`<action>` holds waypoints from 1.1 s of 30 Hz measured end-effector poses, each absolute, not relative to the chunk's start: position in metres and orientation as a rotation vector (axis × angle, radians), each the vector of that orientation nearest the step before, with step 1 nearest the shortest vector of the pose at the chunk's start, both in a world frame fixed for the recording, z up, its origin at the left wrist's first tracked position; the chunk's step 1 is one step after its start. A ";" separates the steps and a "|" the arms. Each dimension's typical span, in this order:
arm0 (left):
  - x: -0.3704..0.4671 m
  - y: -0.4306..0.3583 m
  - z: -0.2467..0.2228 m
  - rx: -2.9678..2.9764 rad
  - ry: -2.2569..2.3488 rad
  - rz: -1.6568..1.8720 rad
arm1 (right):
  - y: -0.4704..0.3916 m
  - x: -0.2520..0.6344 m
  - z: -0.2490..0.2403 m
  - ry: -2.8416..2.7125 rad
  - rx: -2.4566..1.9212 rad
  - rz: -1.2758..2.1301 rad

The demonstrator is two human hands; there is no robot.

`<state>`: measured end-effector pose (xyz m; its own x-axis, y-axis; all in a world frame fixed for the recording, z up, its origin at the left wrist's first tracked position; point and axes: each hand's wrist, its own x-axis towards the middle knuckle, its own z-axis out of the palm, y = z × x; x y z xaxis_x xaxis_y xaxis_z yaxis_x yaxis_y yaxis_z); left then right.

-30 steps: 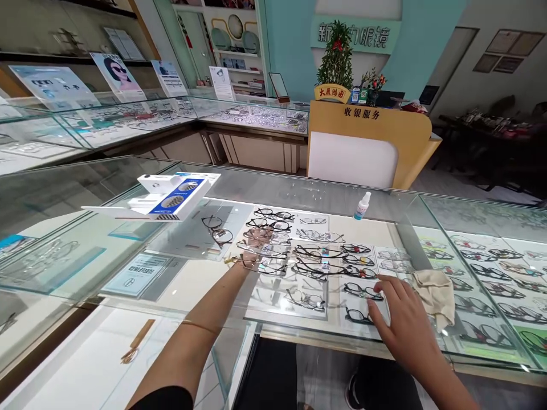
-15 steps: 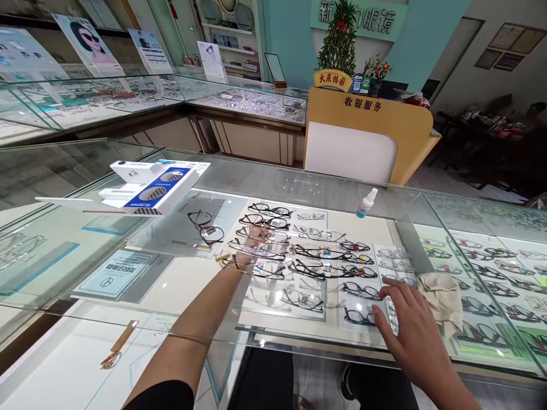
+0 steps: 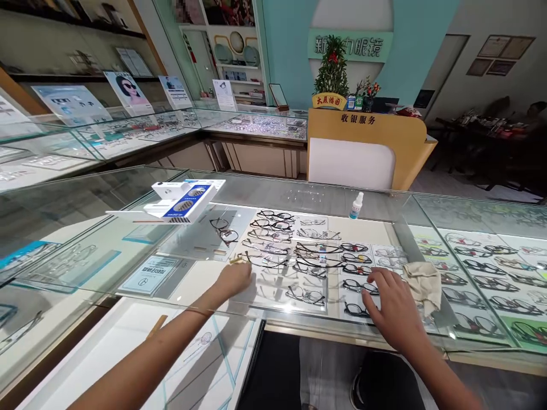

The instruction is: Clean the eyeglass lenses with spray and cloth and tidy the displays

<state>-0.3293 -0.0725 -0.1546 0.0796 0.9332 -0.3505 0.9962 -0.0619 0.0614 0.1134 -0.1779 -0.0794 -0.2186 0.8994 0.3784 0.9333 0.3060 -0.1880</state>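
Note:
My left hand (image 3: 236,279) is closed, and what its fingers hold, if anything, is hidden. It seems to be seen through the glass top, close to the near-left eyeglasses (image 3: 267,262), which have a gold-coloured temple tip. My right hand (image 3: 391,304), fingers spread and bent, is at the counter beside dark-framed eyeglasses (image 3: 358,286). Another dark pair (image 3: 355,309) lies just left of its thumb. Several rows of eyeglasses, among them a black pair (image 3: 276,225), stretch between the hands. A crumpled beige cloth (image 3: 423,285) is right of my right hand.
A spray bottle (image 3: 356,206) stands toward the back of the glass counter. At the left are an opened blue-and-white box (image 3: 188,205), a lone pair of eyeglasses (image 3: 224,230) and a light-blue card (image 3: 151,275). Beyond the counter stands a yellow cashier desk (image 3: 412,134).
My left hand has drawn back toward me from beneath the rows of eyeglasses, and its closed fingers now show. My right hand stays beside the same eyeglasses. The camera view has shifted.

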 end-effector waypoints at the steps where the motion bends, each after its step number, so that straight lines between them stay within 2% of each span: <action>1: -0.333 -0.091 -0.150 2.053 1.944 -0.389 | -0.178 0.113 -0.079 -2.166 -1.628 -0.124; 5: -0.336 -0.168 -0.112 1.960 1.858 -0.697 | -0.177 0.111 -0.079 -2.164 -1.637 -0.136; 7: -0.325 -0.196 -0.077 1.839 1.540 -0.944 | -0.176 0.111 -0.080 -2.166 -1.637 -0.133; 8: -0.316 -0.205 -0.056 1.767 1.360 -0.889 | -0.175 0.111 -0.080 -2.168 -1.638 -0.135; 11: -0.278 -0.208 0.008 1.775 0.924 -0.442 | -0.175 0.111 -0.081 -2.173 -1.652 -0.140; 14: -0.232 -0.179 0.044 2.177 1.071 0.064 | -0.175 0.111 -0.081 -2.166 -1.667 -0.117; 17: -0.192 -0.128 0.042 2.561 1.289 0.269 | -0.175 0.112 -0.081 -2.149 -1.664 -0.096; 23: -0.150 -0.047 0.003 2.644 1.404 0.149 | -0.175 0.109 -0.077 -2.113 -1.695 -0.085; 28: -0.142 -0.036 -0.005 2.669 1.427 0.175 | -0.176 0.107 -0.073 -2.100 -1.700 -0.099; 33: -0.155 -0.055 0.016 2.685 1.487 0.244 | -0.177 0.107 -0.073 -2.104 -1.667 -0.093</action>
